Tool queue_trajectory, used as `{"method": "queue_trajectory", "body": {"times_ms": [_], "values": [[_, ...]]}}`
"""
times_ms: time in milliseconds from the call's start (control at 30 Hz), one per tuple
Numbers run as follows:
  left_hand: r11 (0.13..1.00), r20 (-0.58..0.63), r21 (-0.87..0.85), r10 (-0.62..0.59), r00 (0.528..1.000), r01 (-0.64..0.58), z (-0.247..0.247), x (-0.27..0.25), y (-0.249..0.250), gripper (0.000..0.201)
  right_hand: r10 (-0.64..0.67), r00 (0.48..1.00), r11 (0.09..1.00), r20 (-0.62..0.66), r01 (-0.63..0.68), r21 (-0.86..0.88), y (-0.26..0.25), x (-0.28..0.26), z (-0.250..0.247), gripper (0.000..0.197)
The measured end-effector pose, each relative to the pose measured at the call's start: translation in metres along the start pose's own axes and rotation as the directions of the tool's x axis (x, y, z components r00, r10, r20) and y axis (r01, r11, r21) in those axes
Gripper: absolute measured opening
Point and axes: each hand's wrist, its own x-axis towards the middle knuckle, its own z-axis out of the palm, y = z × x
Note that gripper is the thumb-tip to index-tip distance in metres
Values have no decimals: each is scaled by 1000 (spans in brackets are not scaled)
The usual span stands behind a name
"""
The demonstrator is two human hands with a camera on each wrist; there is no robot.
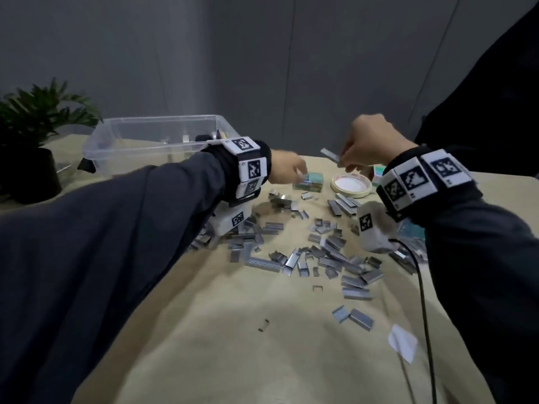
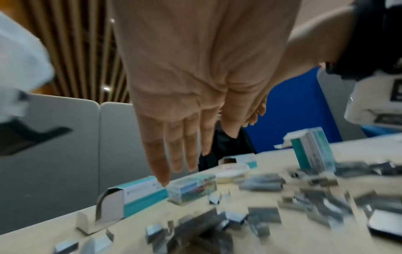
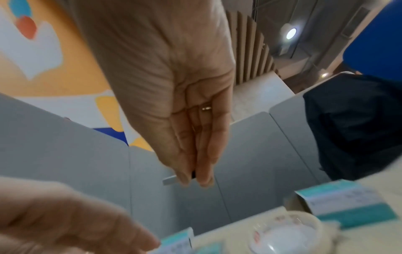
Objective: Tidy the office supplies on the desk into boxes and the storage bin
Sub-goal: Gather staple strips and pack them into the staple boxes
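Two hands worked together: the right hand [image 1: 368, 141] pinched a staple strip [image 1: 330, 155] while the left hand's [image 1: 287, 170] straight fingers steadied the staple box [image 1: 309, 182] for loading.

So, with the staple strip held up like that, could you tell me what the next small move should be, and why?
Probably lower the staple strip pinched in the right hand toward the small teal box that the left hand is reaching for with straight fingers; many staples lie loose on the desk.
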Motion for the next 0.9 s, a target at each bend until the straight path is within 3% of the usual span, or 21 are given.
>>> {"method": "queue_trajectory", "body": {"times_ms": [100, 333, 467, 600, 733, 900], "values": [[989, 143, 143, 18, 990, -38, 12, 13, 11, 43, 54, 997, 999, 52, -54, -7, 11, 2, 11, 6], [959, 223, 283, -28, 975, -37, 25, 25, 33, 51, 74, 994, 997, 82, -72, -21, 20, 7, 12, 5], [911, 329, 402, -51, 943, -91, 32, 27, 40, 40, 58, 994, 998, 98, -57, -19, 20, 7, 13, 5], [914, 352, 395, -59, 934, -91, 31, 18, 35, 28, 46, 988, 999, 146, -44, -20, 20, 6, 20, 6], [932, 440, 346, -58, 896, -110, 40, 1, 30, 61, 48, 972, 999, 232, -46, -12, 17, 6, 31, 8], [969, 526, 178, 54, 848, -172, 41, -24, 17, 57, 44, 942, 999, 332, -37, -30, 4, 7, 44, 16]]}}
